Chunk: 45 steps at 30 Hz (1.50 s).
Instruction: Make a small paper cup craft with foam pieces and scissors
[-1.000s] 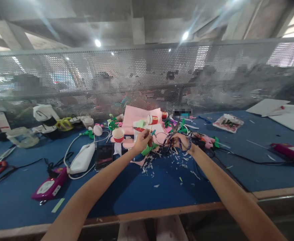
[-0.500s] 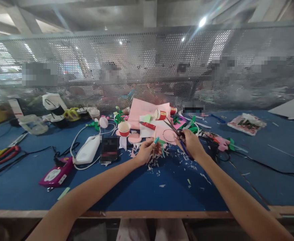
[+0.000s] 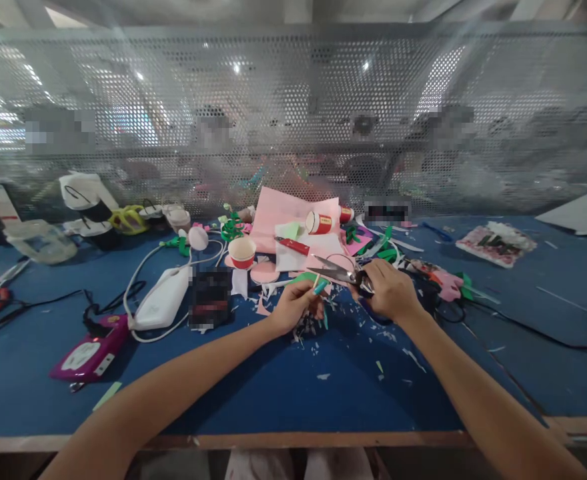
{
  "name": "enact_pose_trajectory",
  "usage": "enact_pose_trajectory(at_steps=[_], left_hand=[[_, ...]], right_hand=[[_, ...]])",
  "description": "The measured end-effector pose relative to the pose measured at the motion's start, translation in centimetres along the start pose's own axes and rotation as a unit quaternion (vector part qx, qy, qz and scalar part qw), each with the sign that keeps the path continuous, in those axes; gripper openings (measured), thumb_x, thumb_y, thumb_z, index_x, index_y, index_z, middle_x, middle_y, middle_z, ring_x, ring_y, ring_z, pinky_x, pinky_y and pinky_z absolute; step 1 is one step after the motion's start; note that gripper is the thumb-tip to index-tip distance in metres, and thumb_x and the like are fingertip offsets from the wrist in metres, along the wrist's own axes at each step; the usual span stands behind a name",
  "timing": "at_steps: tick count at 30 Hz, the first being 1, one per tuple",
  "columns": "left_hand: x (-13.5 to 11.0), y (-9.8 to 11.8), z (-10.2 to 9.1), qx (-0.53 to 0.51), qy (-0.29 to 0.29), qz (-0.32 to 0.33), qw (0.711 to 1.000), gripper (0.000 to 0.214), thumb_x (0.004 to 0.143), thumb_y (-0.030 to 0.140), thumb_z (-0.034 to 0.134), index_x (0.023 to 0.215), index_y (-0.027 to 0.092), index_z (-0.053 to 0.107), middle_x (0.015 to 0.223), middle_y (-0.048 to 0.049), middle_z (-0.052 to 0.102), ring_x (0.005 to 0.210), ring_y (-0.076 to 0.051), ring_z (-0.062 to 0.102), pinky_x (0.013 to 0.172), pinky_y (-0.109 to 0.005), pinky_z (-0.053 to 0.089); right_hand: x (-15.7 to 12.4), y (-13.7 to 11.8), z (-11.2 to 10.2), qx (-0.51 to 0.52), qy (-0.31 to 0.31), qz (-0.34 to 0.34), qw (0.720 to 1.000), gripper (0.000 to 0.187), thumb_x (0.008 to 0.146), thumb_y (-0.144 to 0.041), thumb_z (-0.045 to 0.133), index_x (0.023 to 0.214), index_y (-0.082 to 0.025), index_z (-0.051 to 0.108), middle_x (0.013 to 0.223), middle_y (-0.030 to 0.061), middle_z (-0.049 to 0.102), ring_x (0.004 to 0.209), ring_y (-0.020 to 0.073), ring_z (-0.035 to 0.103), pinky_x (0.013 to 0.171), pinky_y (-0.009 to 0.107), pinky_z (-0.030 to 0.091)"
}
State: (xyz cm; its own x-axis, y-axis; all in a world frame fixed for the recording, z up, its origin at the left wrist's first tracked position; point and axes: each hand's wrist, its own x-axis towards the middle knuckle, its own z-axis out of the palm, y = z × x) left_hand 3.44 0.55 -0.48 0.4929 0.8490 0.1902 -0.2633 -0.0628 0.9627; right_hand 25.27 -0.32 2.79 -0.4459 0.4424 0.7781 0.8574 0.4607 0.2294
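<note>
My left hand (image 3: 296,308) is closed around a thin pale stick (image 3: 316,280) whose tip sticks up above the fingers. A teal piece (image 3: 319,287) shows at the thumb; whether it is paper or a nail I cannot tell. My right hand (image 3: 393,291) grips a pair of scissors (image 3: 336,272) with dark handles. Their blades are parted and point left, close to the top of the stick. Beyond the hands lie a pink sheet (image 3: 273,217), white paper, a red-handled cutter (image 3: 293,246) and a red paper cup (image 3: 318,223) on its side.
On the left stand another paper cup (image 3: 242,253), a white power bank (image 3: 163,298) with a cable, and a magenta power strip (image 3: 91,350). Paper scraps litter the blue table (image 3: 253,393). A plastic packet (image 3: 496,244) lies right; a perforated metal screen (image 3: 293,100) rises behind.
The scissors have swung down from pointing up-left to nearly level, their blades nearing the stick's top. My left hand keeps its hold. The camera view has tilted down slightly.
</note>
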Motion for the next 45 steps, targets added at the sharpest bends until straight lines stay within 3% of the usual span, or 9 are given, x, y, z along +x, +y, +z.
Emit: enact_pose_trajectory(at_steps=[13, 18, 31, 39, 45], left_hand=[[-0.1, 0.0, 0.0, 0.013, 0.009, -0.014, 1.000, 0.038, 0.073, 0.054, 0.064, 0.078, 0.017, 0.057, 0.049, 0.0025, 0.058, 0.037, -0.011, 0.053, 0.038, -0.023, 0.042], [-0.3, 0.4, 0.2, 0.056, 0.031, -0.021, 0.998, 0.038, 0.074, 0.055, 0.062, 0.077, 0.017, 0.057, 0.047, 0.0038, 0.054, 0.031, -0.008, 0.045, 0.031, -0.020, 0.031], [-0.2, 0.5, 0.0, 0.077, 0.049, 0.007, 0.996, 0.038, 0.075, 0.054, 0.062, 0.078, 0.016, 0.059, 0.043, 0.0051, 0.050, 0.030, -0.006, 0.039, 0.031, -0.019, 0.026], [-0.3, 0.4, 0.1, 0.076, 0.040, 0.005, 0.996, 0.039, 0.073, 0.055, 0.063, 0.076, 0.016, 0.061, 0.043, 0.0050, 0.049, 0.029, -0.006, 0.038, 0.030, -0.019, 0.024], [-0.2, 0.5, 0.1, 0.060, 0.064, 0.024, 0.996, 0.039, 0.071, 0.053, 0.066, 0.071, 0.015, 0.057, 0.044, 0.0052, 0.050, 0.032, -0.006, 0.041, 0.031, -0.018, 0.028]], right_hand=[[-0.2, 0.5, 0.4, -0.032, -0.003, -0.016, 0.999, 0.023, 0.081, -0.038, 0.050, 0.079, -0.016, 0.057, 0.072, 0.0100, 0.057, 0.073, 0.0241, 0.051, 0.064, 0.032, 0.040], [-0.2, 0.4, 0.4, -0.020, -0.006, -0.013, 1.000, 0.022, 0.083, -0.037, 0.049, 0.078, -0.017, 0.058, 0.072, 0.0093, 0.058, 0.073, 0.0234, 0.052, 0.063, 0.031, 0.040], [-0.5, 0.4, 1.0, 0.009, -0.011, -0.010, 1.000, 0.019, 0.082, -0.033, 0.051, 0.078, -0.016, 0.059, 0.073, 0.0086, 0.062, 0.072, 0.0215, 0.057, 0.062, 0.028, 0.040], [-0.7, 0.3, 1.0, -0.016, -0.001, -0.027, 1.000, 0.020, 0.084, -0.030, 0.048, 0.071, -0.018, 0.058, 0.060, 0.0053, 0.060, 0.059, 0.0174, 0.055, 0.055, 0.026, 0.035], [-0.8, 0.4, 1.4, 0.037, 0.013, 0.060, 0.997, 0.017, 0.085, -0.032, 0.047, 0.077, -0.018, 0.053, 0.064, 0.0059, 0.060, 0.058, 0.0185, 0.057, 0.053, 0.026, 0.038]])
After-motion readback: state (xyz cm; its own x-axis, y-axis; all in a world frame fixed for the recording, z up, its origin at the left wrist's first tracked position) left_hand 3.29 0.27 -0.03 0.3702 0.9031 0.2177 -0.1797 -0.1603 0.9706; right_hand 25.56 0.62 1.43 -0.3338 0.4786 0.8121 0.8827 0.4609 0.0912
